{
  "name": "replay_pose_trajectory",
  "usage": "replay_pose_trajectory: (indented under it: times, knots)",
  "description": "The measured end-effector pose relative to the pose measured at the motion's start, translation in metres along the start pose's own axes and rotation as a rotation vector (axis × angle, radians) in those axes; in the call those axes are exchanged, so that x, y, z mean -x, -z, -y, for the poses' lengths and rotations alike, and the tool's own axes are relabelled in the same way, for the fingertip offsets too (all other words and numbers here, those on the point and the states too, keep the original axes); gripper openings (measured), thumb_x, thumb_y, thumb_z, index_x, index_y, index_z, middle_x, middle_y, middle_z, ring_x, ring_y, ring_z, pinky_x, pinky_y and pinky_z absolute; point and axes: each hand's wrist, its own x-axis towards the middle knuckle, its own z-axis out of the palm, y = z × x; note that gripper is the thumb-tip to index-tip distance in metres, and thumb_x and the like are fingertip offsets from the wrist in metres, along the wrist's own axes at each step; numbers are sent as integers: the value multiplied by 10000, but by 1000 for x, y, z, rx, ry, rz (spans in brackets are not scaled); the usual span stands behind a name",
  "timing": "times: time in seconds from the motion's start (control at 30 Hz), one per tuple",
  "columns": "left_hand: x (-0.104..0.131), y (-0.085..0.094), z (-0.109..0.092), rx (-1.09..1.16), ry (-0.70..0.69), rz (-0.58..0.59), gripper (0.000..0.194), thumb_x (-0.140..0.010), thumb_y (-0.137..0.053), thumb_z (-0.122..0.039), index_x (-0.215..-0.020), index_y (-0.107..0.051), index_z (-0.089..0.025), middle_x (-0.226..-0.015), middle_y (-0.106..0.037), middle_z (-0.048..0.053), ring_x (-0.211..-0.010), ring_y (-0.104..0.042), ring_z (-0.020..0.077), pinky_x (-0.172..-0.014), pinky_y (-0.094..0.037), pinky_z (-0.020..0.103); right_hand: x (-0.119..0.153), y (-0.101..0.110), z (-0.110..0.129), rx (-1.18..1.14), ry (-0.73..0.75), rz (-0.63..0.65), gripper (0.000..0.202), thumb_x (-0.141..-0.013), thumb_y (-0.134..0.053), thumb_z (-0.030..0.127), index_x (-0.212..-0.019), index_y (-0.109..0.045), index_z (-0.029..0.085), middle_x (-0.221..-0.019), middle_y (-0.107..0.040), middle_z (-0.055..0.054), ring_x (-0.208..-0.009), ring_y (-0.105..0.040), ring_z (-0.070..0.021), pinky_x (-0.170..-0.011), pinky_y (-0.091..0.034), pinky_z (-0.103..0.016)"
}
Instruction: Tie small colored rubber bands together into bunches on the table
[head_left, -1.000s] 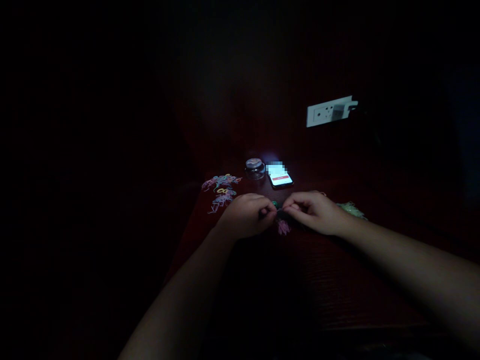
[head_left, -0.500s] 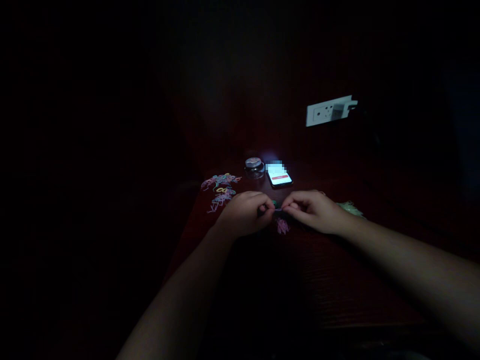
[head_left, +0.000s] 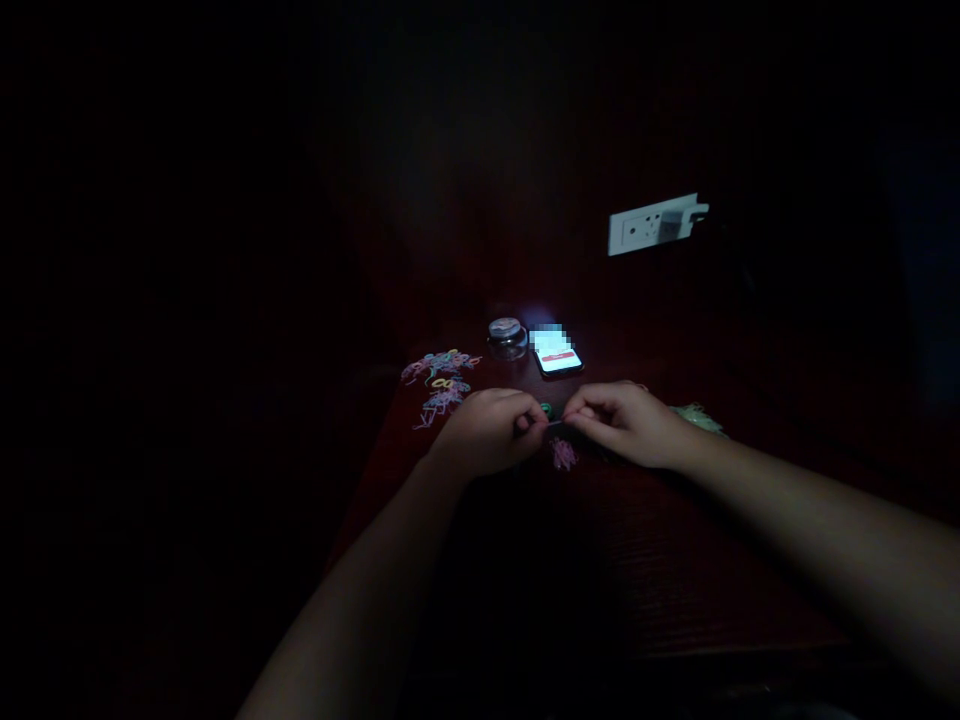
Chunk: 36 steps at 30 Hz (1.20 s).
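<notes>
Between my two hands a thin pale band (head_left: 554,423) is stretched, low over the dark red table. My left hand (head_left: 495,430) pinches its left end, and my right hand (head_left: 626,422) pinches the right end. Just below the fingertips lies a small pile of pink bands (head_left: 564,454). A green item (head_left: 547,410) shows behind the band. Mixed coloured bands (head_left: 442,365) are spread to the left of my left hand, and pale yellow-green bands (head_left: 697,418) lie partly hidden behind my right wrist.
A lidded clear jar (head_left: 508,340) stands beyond my hands, beside a phone (head_left: 557,350) with a lit screen. A white wall socket (head_left: 656,225) with a plug is at the upper right. The table (head_left: 675,560) reaches towards me; the surroundings are very dark.
The band between my fingertips looks thinner and tighter than before. Both hands keep nearly the same place, and the view has shifted slightly.
</notes>
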Motion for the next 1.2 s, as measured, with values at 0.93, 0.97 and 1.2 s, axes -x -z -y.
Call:
replay_pose_trajectory:
  times: [0.93,0.97,1.2]
  knots:
    - [0,-2,-1,-1,-14,-50,110,-819,-578,-257,-842,-673,-206,-777,-681,-5,-702,-612,126,-658,-464,274,-1,-1,4,23,-7,-1,249,-882,-556,386,-853,-666,164,-601,-510,22,-542,-438,-96,-515,-357,-225]
    - [0,-2,-2,-1,-12,-50,110,-817,-578,-258,-839,-672,-206,-777,-682,-5,-701,-612,127,-655,-465,274,-1,-1,4,23,-10,1,248,-883,-556,385,-856,-665,164,-600,-508,23,-540,-437,-97,-515,-357,-225]
    - [-1,-2,-2,6,-18,-58,81,-797,-594,-226,-817,-666,-195,-757,-678,-8,-680,-607,114,-624,-450,254,0,1,3,34,-7,10,247,-877,-558,384,-839,-665,164,-590,-504,24,-533,-436,-99,-519,-359,-226]
